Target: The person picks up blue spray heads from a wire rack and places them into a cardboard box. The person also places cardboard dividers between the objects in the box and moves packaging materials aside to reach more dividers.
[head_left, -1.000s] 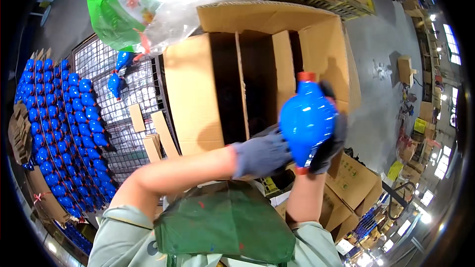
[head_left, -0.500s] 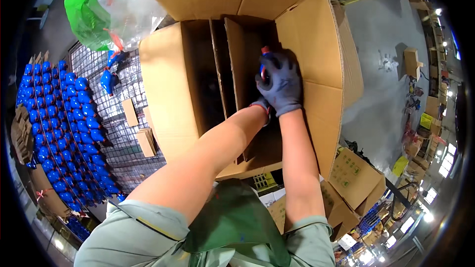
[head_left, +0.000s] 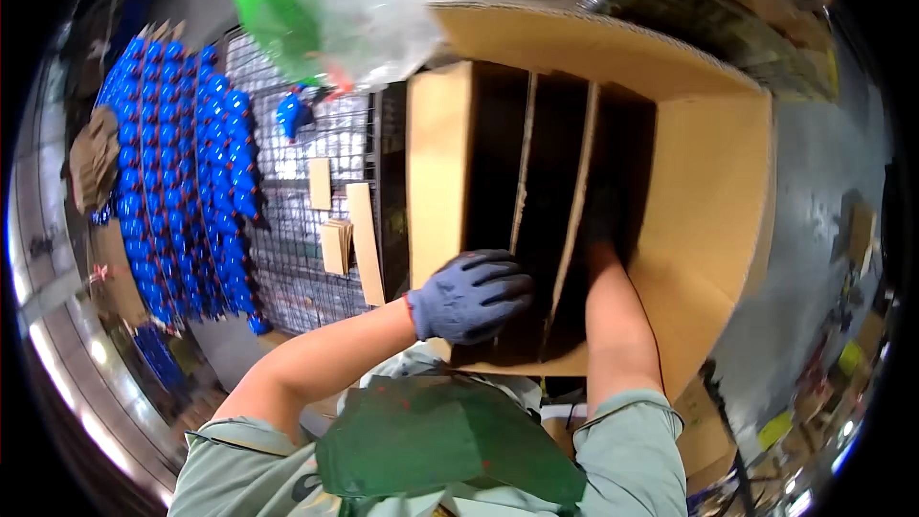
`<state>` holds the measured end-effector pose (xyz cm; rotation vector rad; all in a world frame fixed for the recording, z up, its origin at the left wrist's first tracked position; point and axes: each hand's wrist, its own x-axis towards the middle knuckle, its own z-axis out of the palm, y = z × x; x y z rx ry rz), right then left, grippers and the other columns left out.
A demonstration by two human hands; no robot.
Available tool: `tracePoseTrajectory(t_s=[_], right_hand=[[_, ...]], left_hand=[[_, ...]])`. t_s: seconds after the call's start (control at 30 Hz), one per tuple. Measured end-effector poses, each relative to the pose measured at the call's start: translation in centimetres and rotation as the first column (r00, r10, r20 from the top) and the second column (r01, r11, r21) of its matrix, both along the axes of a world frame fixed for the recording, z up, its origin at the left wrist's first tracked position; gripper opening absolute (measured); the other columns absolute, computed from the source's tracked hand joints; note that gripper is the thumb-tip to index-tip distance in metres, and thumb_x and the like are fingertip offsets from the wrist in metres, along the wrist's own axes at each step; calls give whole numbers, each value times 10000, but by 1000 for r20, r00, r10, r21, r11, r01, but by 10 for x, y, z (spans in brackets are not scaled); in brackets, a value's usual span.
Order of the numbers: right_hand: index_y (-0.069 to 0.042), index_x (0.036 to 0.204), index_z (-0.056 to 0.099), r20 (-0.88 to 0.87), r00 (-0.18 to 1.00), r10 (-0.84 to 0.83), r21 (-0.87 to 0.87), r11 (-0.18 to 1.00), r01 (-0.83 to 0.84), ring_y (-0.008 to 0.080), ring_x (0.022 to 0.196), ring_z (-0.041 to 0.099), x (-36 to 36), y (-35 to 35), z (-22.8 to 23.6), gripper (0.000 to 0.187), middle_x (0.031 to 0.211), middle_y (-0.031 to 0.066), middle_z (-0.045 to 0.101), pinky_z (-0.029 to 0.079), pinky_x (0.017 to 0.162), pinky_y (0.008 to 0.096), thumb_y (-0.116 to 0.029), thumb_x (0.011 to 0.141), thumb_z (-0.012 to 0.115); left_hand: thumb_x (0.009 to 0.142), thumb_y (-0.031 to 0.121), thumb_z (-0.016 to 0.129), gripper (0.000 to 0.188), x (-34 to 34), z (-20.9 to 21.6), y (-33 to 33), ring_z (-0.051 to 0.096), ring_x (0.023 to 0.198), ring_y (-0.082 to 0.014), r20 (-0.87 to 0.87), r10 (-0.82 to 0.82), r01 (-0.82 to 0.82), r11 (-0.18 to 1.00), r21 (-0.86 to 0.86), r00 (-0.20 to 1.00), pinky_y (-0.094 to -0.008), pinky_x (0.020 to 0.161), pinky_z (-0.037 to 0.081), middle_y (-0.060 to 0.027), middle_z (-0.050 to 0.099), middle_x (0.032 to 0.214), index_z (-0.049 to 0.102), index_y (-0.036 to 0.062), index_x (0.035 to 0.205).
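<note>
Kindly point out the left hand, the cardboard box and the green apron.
Left hand (head_left: 472, 297): head view, on its gloved back.
Cardboard box (head_left: 704, 201): head view, on its right-hand side.
Green apron (head_left: 445, 440): head view, on its broad front.

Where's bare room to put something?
On wire mesh between the blue bulb-shaped pieces and cardboard strips, or grey floor right of the carton. Crowded: those packed pieces; the carton's right slot, with the right hand inside.
</note>
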<state>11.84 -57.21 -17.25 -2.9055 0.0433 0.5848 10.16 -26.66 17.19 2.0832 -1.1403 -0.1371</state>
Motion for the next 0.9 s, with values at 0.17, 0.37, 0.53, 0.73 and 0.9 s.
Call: tracePoseTrajectory(t_s=[0.17,0.37,0.53,0.73,0.9], right_hand=[[-78,1381,545,-25,1000,-16,29,999,17,347,1220,543,21,-5,29,502,1358,169,564,432,1035,468,-295,927,547],[-41,1411,498,-141,722,-678,875,257,411,282,1242,520,52,46,200,445,1373,107,550,383,1064,436,-222,1005,471],[-67,1304,571,340,927,-160,517,855,-42,306,1360,419,-11,232,371,411,1418,91,506,232,1188,476,-251,937,585],[-210,1055,694,297,880,370,-27,925,-380,335,1319,443,-46,323,354,274,1250,42,585,129,1177,639,-197,783,665],[-184,957,675,261,860,439,-150,898,-413,326,1176,498,-39,334,348,218,1109,37,604,181,1146,614,-199,741,653]], left_hand=[[783,296,653,463,-10,-24,14,584,1168,-327,30,37,-35,997,-67,999,-477,1017,466,-96,626,1253,649,108,1206],[813,215,603,500,-15,-16,50,522,1239,-367,-62,348,-352,895,-273,935,-558,1098,361,-155,547,1365,578,77,1293],[896,81,551,396,-37,-103,152,530,1203,-382,-335,847,-911,385,-150,413,-467,1061,394,-195,572,1285,537,17,1286],[739,407,804,1120,-144,-284,331,318,1411,-411,144,984,-435,-174,883,-101,-518,1154,279,-202,270,1573,131,101,1580],[645,464,868,1229,-179,-326,383,379,1359,-402,8,999,-458,14,889,47,-533,1094,347,-199,328,1539,145,101,1570]])
